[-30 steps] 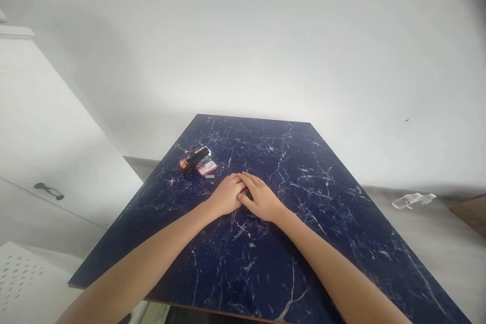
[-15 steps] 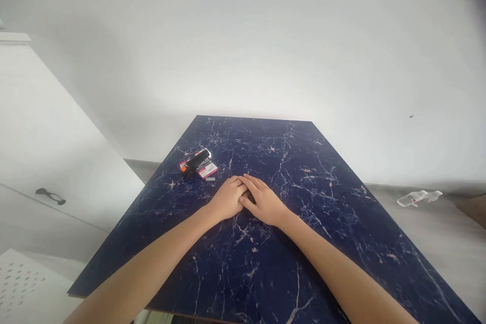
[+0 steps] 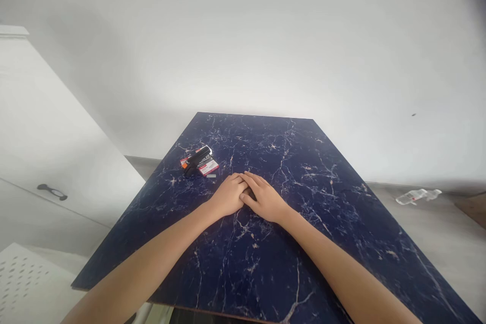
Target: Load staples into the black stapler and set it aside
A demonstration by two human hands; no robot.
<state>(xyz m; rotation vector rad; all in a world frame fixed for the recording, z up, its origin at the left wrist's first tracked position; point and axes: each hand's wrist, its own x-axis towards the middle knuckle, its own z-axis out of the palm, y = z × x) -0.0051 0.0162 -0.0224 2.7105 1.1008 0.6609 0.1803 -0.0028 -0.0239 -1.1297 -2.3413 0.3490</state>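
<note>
My left hand [image 3: 228, 195] and my right hand [image 3: 266, 198] rest flat on a dark blue marbled table [image 3: 261, 273]. The right fingertips lie across the left fingers, so part of the left hand is hidden. Neither hand holds anything; the right fingers are stretched out and the visible left ones lie flat. Beyond the left hand is a black stapler-like object [image 3: 198, 157] with an orange tip, lying over small red-and-white boxes [image 3: 208, 168]. A short grey strip [image 3: 211, 176], like a stick of staples, lies in front of them.
A white cabinet [image 3: 45, 126] with a dark handle [image 3: 52, 192] stands to the left. At lower left is a white perforated surface [image 3: 23, 278]. Clear plastic bottles [image 3: 417, 196] lie on the floor at right, by a brown object [image 3: 473, 208]. A pale wall rises behind the table.
The view has shifted very slightly. Both hands keep their overlapping pose, and the things on the table stay where they were.
</note>
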